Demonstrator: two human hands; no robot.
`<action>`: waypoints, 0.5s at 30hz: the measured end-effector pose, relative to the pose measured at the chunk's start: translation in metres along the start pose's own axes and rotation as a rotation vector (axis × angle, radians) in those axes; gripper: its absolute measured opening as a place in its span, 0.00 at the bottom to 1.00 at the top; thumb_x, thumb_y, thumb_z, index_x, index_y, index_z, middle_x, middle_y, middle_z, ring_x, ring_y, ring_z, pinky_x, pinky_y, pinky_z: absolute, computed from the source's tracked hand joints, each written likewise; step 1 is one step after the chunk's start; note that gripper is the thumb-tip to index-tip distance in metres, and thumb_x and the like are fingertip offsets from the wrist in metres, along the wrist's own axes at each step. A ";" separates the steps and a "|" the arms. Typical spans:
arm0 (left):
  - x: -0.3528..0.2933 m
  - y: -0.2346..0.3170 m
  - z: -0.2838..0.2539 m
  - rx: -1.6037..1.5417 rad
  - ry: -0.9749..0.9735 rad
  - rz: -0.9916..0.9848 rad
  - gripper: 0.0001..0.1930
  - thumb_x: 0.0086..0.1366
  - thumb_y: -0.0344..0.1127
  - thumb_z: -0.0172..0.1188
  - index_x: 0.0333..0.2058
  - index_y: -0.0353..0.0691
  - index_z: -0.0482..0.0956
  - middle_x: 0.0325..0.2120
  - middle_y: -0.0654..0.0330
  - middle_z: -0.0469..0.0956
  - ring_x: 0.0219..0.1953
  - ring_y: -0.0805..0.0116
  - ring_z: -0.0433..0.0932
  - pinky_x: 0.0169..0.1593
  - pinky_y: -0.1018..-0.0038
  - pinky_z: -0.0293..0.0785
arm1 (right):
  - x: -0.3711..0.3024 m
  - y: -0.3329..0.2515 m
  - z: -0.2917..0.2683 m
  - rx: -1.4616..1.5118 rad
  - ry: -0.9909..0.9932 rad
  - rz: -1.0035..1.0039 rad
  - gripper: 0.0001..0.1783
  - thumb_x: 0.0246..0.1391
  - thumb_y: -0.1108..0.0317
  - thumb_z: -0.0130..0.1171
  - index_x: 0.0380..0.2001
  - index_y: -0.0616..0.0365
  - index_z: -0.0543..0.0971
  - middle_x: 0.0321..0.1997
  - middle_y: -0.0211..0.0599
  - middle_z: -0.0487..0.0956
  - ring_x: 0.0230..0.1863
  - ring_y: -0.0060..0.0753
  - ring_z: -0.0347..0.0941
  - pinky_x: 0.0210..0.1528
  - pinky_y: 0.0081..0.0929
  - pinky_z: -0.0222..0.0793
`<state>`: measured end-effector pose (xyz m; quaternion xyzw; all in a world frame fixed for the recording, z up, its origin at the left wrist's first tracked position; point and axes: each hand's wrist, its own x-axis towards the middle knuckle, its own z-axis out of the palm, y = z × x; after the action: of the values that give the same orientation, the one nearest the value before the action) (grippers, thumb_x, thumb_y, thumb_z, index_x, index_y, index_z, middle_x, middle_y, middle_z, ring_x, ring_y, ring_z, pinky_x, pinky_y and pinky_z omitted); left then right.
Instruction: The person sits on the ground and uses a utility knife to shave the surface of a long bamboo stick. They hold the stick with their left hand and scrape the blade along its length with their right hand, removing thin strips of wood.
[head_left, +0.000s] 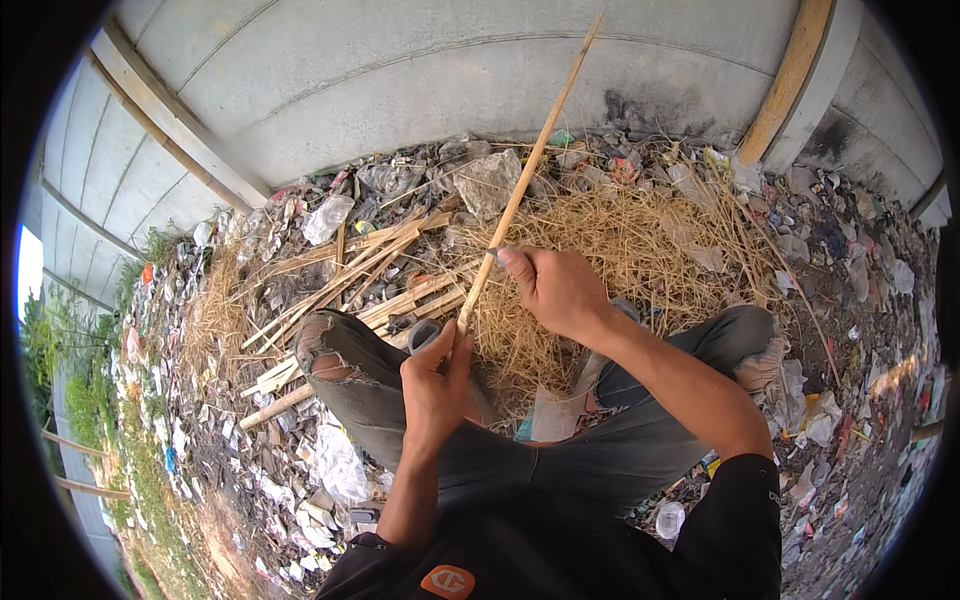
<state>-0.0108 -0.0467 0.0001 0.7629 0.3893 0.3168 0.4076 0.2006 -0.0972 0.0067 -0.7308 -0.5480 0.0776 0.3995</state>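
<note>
A long, pale bamboo strip (pixel 530 165) slants up from my lap toward the wall, tapering to its far tip. My left hand (pixel 437 385) pinches its near end between thumb and fingers. Farther up the strip, my right hand (pixel 560 290) is closed, its thumb pressed against the bamboo. A small grey-blue bit shows at that thumb's tip; what the curled fingers hold is hidden. Thin, curly shavings (pixel 620 235) are heaped beyond my hands and between my legs.
Split bamboo pieces (pixel 375 260) lie in a pile to the left. A grey stone block (pixel 487 183) sits near the concrete wall (pixel 400 80). My bent knees flank the shavings. Plastic litter (pixel 340 465) covers the ground, and a bamboo post (pixel 785 80) leans at the right.
</note>
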 end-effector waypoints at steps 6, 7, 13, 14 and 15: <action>0.010 0.003 0.005 -0.022 -0.009 0.037 0.17 0.68 0.31 0.67 0.53 0.28 0.82 0.22 0.64 0.73 0.26 0.82 0.65 0.29 0.78 0.66 | -0.018 -0.006 0.012 0.230 -0.234 0.043 0.38 0.75 0.41 0.40 0.28 0.64 0.82 0.17 0.55 0.76 0.20 0.60 0.76 0.25 0.47 0.70; 0.008 -0.002 0.004 -0.029 0.004 0.045 0.17 0.68 0.31 0.67 0.53 0.28 0.82 0.22 0.64 0.73 0.26 0.82 0.65 0.28 0.78 0.65 | -0.015 -0.006 0.010 0.222 -0.273 0.055 0.39 0.75 0.40 0.41 0.21 0.62 0.78 0.15 0.48 0.75 0.17 0.48 0.74 0.25 0.39 0.68; 0.004 0.005 0.001 0.041 0.019 0.053 0.17 0.66 0.29 0.68 0.52 0.29 0.83 0.21 0.59 0.73 0.23 0.81 0.65 0.27 0.77 0.65 | -0.005 -0.003 -0.021 0.736 -0.584 0.278 0.37 0.70 0.37 0.51 0.17 0.56 0.76 0.11 0.22 0.66 0.14 0.16 0.62 0.19 0.25 0.56; 0.003 0.004 0.002 0.048 0.026 0.062 0.17 0.66 0.29 0.68 0.52 0.29 0.83 0.21 0.58 0.74 0.22 0.80 0.66 0.27 0.77 0.65 | -0.005 -0.004 -0.023 0.808 -0.548 0.284 0.36 0.70 0.38 0.53 0.18 0.58 0.78 0.11 0.22 0.66 0.14 0.16 0.61 0.19 0.25 0.55; 0.003 0.005 0.003 0.069 0.039 0.076 0.17 0.66 0.28 0.68 0.52 0.30 0.83 0.21 0.57 0.75 0.22 0.79 0.67 0.27 0.76 0.66 | -0.005 -0.004 -0.022 0.732 -0.455 0.248 0.33 0.69 0.40 0.56 0.21 0.59 0.81 0.11 0.21 0.66 0.14 0.16 0.61 0.19 0.25 0.54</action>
<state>-0.0059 -0.0471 0.0034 0.7844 0.3784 0.3332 0.3613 0.2076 -0.1126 0.0225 -0.5656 -0.4666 0.4725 0.4890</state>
